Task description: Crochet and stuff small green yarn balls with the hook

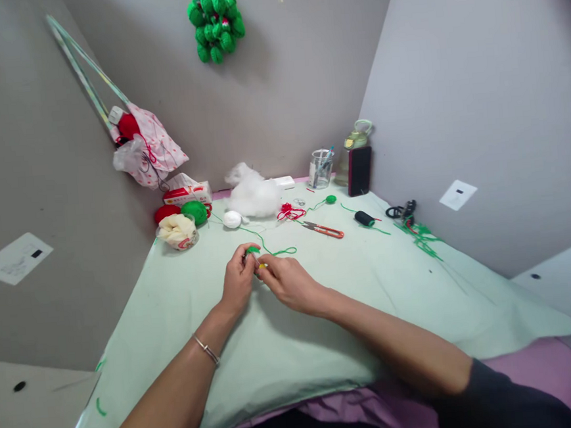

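Close together over the middle of the table, both hands work on a small piece of green crochet. My left hand is closed round it, so only its top edge shows. In my right hand is a crochet hook with a yellow handle, pinched between thumb and fingers, its shaft reaching to the green piece. A strand of green yarn lies on the table just beyond the hands, with a loop at its right. Orange-handled thread snips rest farther back to the right.
White stuffing is heaped at the back, beside a white yarn ball. A green yarn ball and a bowl stand left. A glass of pens and a phone stand back right. A dark yarn bobbin lies nearer.
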`<act>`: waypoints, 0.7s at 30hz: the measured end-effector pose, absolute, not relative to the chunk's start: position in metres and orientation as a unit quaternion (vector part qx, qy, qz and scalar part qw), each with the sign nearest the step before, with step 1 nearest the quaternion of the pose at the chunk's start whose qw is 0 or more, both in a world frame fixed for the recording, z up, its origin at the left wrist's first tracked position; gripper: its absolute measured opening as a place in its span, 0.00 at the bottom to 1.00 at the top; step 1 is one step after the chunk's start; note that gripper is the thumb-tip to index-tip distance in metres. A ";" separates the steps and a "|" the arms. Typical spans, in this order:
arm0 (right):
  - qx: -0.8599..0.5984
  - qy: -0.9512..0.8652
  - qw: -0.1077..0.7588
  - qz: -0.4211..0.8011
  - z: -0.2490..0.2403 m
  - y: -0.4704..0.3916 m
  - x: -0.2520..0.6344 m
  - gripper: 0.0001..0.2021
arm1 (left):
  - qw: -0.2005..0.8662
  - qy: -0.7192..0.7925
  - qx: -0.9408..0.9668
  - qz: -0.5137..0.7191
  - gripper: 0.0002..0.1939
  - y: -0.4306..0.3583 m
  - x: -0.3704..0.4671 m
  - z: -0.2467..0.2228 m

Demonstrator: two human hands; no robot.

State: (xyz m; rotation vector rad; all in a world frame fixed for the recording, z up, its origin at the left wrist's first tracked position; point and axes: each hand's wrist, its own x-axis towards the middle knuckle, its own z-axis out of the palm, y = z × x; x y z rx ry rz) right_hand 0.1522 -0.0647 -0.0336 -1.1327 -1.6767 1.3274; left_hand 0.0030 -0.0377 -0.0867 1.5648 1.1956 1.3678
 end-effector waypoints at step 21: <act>-0.181 -0.517 0.229 0.805 -0.039 -0.036 0.180 0.15 | 0.185 0.445 0.686 0.544 0.11 -0.037 -0.011 -0.078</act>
